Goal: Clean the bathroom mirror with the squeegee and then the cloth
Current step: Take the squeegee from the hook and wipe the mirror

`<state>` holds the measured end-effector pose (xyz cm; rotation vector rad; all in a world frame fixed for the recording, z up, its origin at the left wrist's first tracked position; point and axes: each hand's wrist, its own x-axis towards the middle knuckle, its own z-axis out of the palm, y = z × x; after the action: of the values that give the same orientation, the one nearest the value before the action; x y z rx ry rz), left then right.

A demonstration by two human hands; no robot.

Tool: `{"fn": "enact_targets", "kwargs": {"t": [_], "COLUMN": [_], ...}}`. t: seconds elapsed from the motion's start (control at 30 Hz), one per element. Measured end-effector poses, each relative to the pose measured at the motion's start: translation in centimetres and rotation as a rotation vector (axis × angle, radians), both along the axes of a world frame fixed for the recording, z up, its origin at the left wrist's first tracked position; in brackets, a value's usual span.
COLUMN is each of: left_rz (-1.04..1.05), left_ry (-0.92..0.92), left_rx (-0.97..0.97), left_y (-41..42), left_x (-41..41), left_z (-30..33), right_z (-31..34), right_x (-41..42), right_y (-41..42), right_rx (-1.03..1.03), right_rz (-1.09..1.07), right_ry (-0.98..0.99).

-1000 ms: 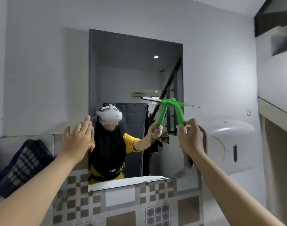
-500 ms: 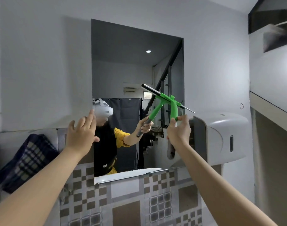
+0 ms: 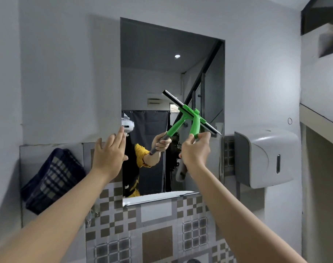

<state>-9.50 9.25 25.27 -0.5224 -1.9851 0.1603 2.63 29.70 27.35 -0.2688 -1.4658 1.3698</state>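
The rectangular mirror (image 3: 158,73) hangs on the grey wall ahead. My right hand (image 3: 196,151) grips the handle of a green squeegee (image 3: 196,120). Its black blade lies against the glass in the lower right part of the mirror and slants down to the right. My left hand (image 3: 109,153) is raised with fingers spread at the mirror's left edge, touching or nearly touching it. A dark checked cloth (image 3: 52,177) hangs on the wall to the left of the mirror, apart from both hands.
A grey-white dispenser (image 3: 266,158) is fixed to the wall right of the mirror, close to the blade's lower end. Patterned tiles (image 3: 156,230) cover the wall below. A ledge (image 3: 321,118) juts out at the far right.
The squeegee blade has tilted from nearly level to a steep slant, its left end higher. My left hand has shifted right to the mirror's edge. The camera has moved closer.
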Motion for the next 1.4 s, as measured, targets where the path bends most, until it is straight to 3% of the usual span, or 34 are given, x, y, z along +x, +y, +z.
{"fn": "enact_targets", "kwargs": {"t": [0.17,0.37,0.83,1.4], "left_rz": [-0.012,-0.021,-0.041,0.008], "left_ry": [0.006,-0.041,-0.026,0.0], "left_rx": [-0.037,-0.047,-0.037,-0.061], "left_y": [-0.8,-1.5,-1.5,-1.3], "left_x": [0.4,0.3,-0.2,0.0], "left_z": [-1.5,-3.3,-4.0,-4.0], "right_z": [-1.1,-3.2,-4.3,-5.3], "right_x": [-0.5,-0.7,-1.2,-0.8], "right_y": [-3.4,-5.8,0.1,10.4], "right_rx": [0.106,0.394,0.96,1.252], "right_rz": [0.001,-0.002,-0.252,-0.419], "right_ry": [-0.008,0.011,-0.112,-0.088]}}
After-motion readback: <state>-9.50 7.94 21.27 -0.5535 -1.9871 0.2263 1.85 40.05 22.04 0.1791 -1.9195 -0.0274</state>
